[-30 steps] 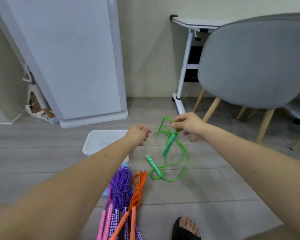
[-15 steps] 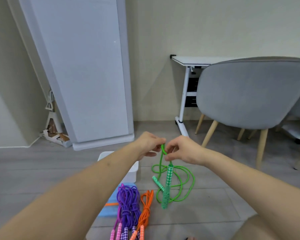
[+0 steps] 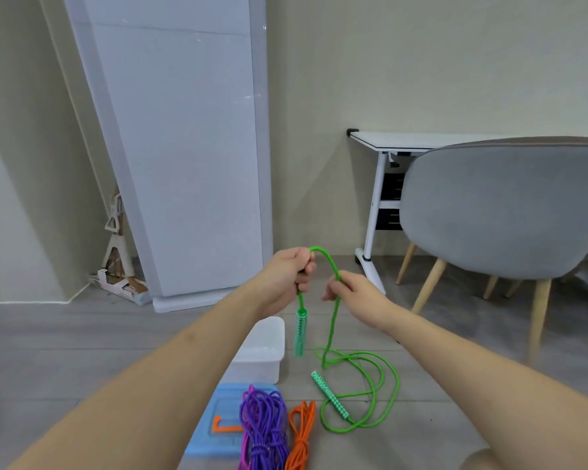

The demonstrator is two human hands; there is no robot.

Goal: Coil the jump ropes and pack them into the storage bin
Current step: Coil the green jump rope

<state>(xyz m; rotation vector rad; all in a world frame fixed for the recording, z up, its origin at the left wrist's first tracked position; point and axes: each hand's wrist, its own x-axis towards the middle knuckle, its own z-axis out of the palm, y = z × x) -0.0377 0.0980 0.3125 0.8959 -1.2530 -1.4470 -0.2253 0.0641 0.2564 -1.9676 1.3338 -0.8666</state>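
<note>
My left hand (image 3: 287, 278) grips the green jump rope (image 3: 333, 320) just above one patterned handle (image 3: 300, 332), which dangles in the air. My right hand (image 3: 352, 293) pinches the same cord a little further along, so a short arch of rope spans both hands. The rest of the cord lies in loose loops on the floor with its second handle (image 3: 330, 398). A white storage bin (image 3: 263, 351) stands on the floor below my left wrist. Purple (image 3: 263, 422), pink (image 3: 243, 449) and orange (image 3: 301, 435) ropes lie bundled in front of it.
A blue lid (image 3: 223, 418) lies under the purple rope. A grey chair (image 3: 499, 212) on wooden legs stands at the right, with a white desk (image 3: 421, 140) behind it. A tall white panel (image 3: 184, 147) leans on the wall at the left.
Both hands have risen and moved apart along the green cord. One handle has lifted off the floor and hangs below my left hand. The camera has tilted upward.
</note>
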